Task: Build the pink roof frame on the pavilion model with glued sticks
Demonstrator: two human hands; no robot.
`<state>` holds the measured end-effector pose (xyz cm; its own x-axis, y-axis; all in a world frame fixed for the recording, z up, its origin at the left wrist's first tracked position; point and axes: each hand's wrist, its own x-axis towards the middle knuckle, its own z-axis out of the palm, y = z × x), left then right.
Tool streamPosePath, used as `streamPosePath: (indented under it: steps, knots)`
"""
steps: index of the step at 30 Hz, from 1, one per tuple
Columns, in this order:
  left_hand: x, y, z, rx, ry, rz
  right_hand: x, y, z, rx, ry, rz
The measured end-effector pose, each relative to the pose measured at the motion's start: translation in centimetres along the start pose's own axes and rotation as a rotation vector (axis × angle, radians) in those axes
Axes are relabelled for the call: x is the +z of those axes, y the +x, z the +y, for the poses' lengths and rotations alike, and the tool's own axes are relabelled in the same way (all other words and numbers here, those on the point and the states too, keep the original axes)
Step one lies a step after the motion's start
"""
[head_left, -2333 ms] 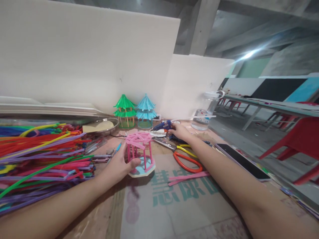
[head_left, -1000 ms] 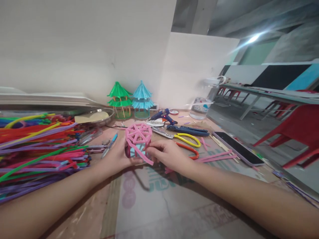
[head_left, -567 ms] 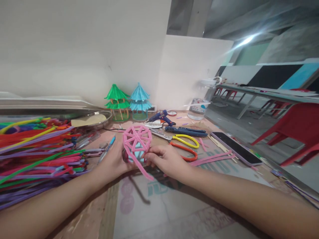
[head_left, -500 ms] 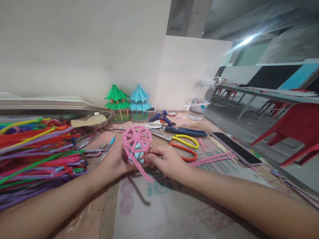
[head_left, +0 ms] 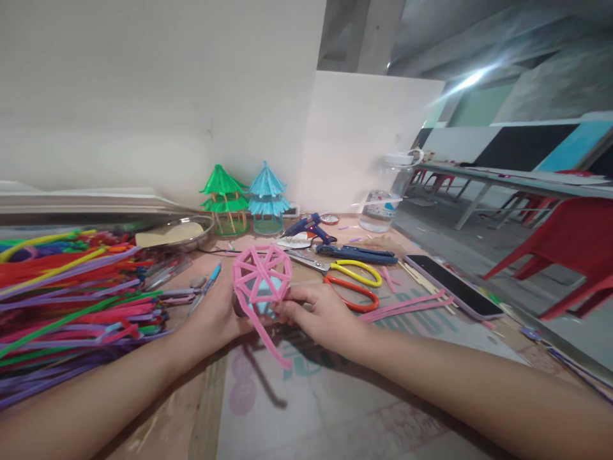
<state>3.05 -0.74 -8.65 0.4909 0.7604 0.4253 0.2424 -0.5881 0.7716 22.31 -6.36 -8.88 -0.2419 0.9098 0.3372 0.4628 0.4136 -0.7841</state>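
Above the cardboard, pink pavilion frame (head_left: 262, 276) clasped by left hand (head_left: 215, 308), right hand (head_left: 320, 312) pinching its loose stem.

We count one pink pipe-cleaner frame (head_left: 262, 275), two finished pagoda models, one green pagoda (head_left: 223, 199) and one blue pagoda (head_left: 267, 198). We list one glue gun (head_left: 308, 228), one pair of yellow-handled scissors (head_left: 345, 269), one orange-handled tool (head_left: 352, 294), one phone (head_left: 447, 277), one clear jar (head_left: 386, 198), one metal dish (head_left: 184, 235), one pen (head_left: 205, 289). Pipe-cleaner heap (head_left: 71, 294): too many to count.
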Motion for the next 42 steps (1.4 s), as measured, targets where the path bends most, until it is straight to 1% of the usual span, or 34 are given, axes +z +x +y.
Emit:
streamPosePath:
  steps: [2,4,7,10,15,18,21,26,28,33,35,38,40,42]
  knots:
    - [-0.2,0.0,-0.4,0.086,0.080,-0.056,0.1,0.0,0.0,0.038,0.027,-0.004]
    - [-0.4,-0.1,-0.8,0.095,0.129,-0.071,0.1,0.2,0.0,0.096,0.083,-0.004]
    - [-0.5,-0.2,-1.5,0.098,0.171,-0.061,0.1,0.3,0.0,0.172,0.153,0.015]
    - [-0.4,-0.3,-1.8,0.091,0.162,-0.057,0.0,0.5,0.0,0.200,0.207,0.030]
    - [-0.4,-0.4,-1.7,-0.039,0.089,-0.011,0.0,0.6,0.2,0.167,0.333,0.041]
    - [-0.5,-0.3,-1.5,-0.100,0.041,0.067,0.1,0.4,0.0,0.143,0.358,0.066]
    - [-0.6,-0.1,-1.3,-0.111,0.002,0.141,0.1,0.2,-0.2,0.092,0.368,0.093]
    - [-0.6,0.1,-1.1,-0.104,-0.041,0.127,0.3,0.1,0.0,0.073,0.366,0.096]
    - [-0.5,0.0,-1.3,-0.100,-0.031,0.127,0.4,0.1,0.0,0.068,0.360,0.097]
    - [-0.4,-0.1,-1.9,-0.123,-0.067,0.085,0.3,0.1,-0.1,0.054,0.350,0.082]
    - [-0.4,-0.1,-1.8,-0.110,-0.053,0.095,0.3,0.1,-0.1,0.039,0.339,0.085]
    - [-0.5,-0.1,-1.4,-0.077,-0.030,0.118,0.3,0.2,0.1,0.016,0.300,0.126]
    - [-0.5,-0.1,-1.0,-0.080,-0.044,0.104,0.2,0.3,0.3,0.028,0.265,0.148]
    - [-0.4,-0.1,-0.8,-0.095,-0.068,0.084,0.1,0.4,0.4,0.063,0.230,0.139]
